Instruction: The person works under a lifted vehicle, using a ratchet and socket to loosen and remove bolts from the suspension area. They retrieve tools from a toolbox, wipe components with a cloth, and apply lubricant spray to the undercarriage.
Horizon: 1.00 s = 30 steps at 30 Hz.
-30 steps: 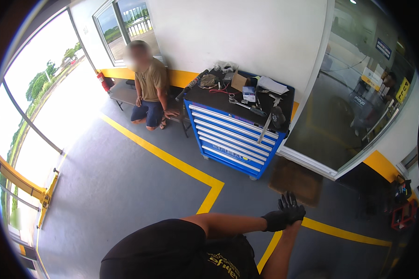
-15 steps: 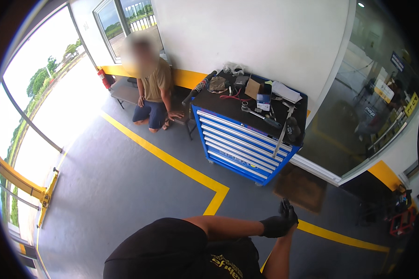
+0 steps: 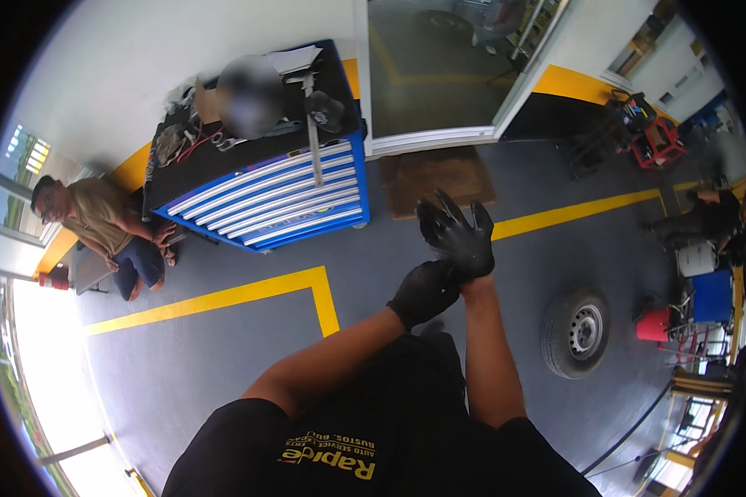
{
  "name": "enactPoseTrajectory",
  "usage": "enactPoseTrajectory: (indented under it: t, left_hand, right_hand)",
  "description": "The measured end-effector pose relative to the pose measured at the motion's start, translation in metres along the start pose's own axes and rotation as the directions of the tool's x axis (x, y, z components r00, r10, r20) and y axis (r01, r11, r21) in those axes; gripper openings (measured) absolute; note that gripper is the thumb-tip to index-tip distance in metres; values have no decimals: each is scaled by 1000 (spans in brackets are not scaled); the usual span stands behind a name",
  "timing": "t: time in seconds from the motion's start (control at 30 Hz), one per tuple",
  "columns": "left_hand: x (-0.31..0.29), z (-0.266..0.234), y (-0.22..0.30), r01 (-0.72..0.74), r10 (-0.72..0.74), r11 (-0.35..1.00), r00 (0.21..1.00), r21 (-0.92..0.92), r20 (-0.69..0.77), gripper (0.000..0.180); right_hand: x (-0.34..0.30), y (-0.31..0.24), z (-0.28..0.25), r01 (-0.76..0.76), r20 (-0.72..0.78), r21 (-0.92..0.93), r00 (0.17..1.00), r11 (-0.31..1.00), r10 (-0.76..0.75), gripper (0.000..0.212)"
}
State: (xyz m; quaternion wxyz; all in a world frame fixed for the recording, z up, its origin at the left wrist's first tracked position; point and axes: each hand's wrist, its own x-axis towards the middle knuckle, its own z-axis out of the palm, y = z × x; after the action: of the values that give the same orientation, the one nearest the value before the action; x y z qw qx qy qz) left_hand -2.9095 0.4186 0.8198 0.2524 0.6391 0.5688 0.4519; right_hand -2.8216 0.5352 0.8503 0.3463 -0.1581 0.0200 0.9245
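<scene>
Both of my hands wear black gloves and are raised in front of my body. My right hand point(image 3: 462, 240) is open, its fingers spread and pointing away from me. My left hand point(image 3: 423, 296) reaches across to the heel of the right hand, with its fingers closed on the cuff of the right glove. Bare skin of the right wrist shows just below that cuff. The left fingertips are partly hidden against the other glove. Beyond my hands lies a brown doormat point(image 3: 399, 186) on the grey floor.
A blue tool chest point(image 3: 261, 217) stands ahead left, topped with a long silver caliper point(image 3: 313, 137), a dark cap point(image 3: 325, 111) and papers. A person point(image 3: 112, 224) sits left of it. A wheel point(image 3: 577, 334) lies at right; a red cart point(image 3: 658, 143) stands farther off.
My view has swung right, bringing the wheel into sight. My hands, bunched together before, now show the right fingers spread and the left hand gripping the right glove's cuff.
</scene>
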Motion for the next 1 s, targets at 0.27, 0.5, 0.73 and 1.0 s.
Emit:
enactPoseTrajectory:
  t: [0.27, 0.5, 0.73, 1.0]
  left_hand:
    - [82, 63, 51, 86, -88, 996, 995, 36, 52, 23]
    - [139, 129, 90, 87, -95, 991, 993, 104, 75, 21]
    - [162, 154, 114, 139, -146, 987, 984, 78, 104, 25]
    - [162, 131, 143, -214, 138, 961, 921, 176, 365, 25]
  right_hand:
    - [30, -117, -40, -149, 393, 503, 917, 851, -72, 56]
    - [18, -196, -32, 236, 399, 42, 887, 971, -233, 54]
    - [-23, -237, 6, 171, 486, 26, 859, 985, -162, 55]
    - [-41, -200, -34, 558, 188, -297, 830, 774, -526, 51]
